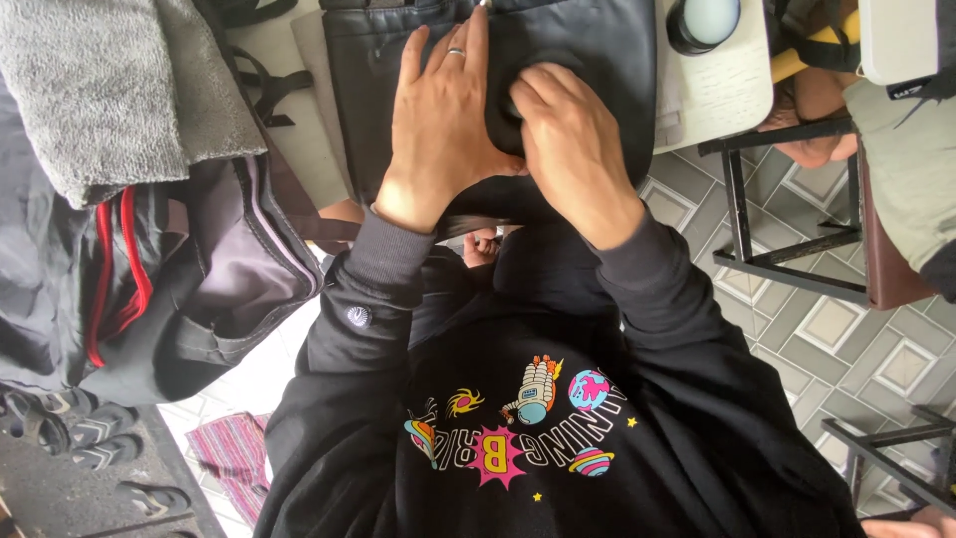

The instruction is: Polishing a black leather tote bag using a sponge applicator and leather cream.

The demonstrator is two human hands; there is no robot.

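Black, leather-like material fills the space under both hands. The left hand (438, 125) lies flat and open on it, fingers spread and pointing away from the body, a ring on one finger. The right hand (570, 149) is curled closed beside it, knuckles raised, pinching a fold of the same black leather-like piece (597, 50); the two hands touch at the thumbs. That piece rests on the white worktop (722, 95). I cannot tell whether it is a bag or a garment.

Judgement on the work in hand: I would keep the flat palm as the anchor so the material does not slide, and let the closed hand gather only the fold it already has, moving slowly, since the surface looks smooth and stiff.

Edges and room:
- The worktop's near corner falls away just right of the right wrist.
- A round dark container (704, 20) stands near that edge, apart from the piece.
- A black metal chair frame (787, 249) sits below over the tiled floor (846, 344).
- To the left, a grey towel (90, 90) and an open dark holdall (214, 279) crowd in.
- Open room lies mainly towards the body.
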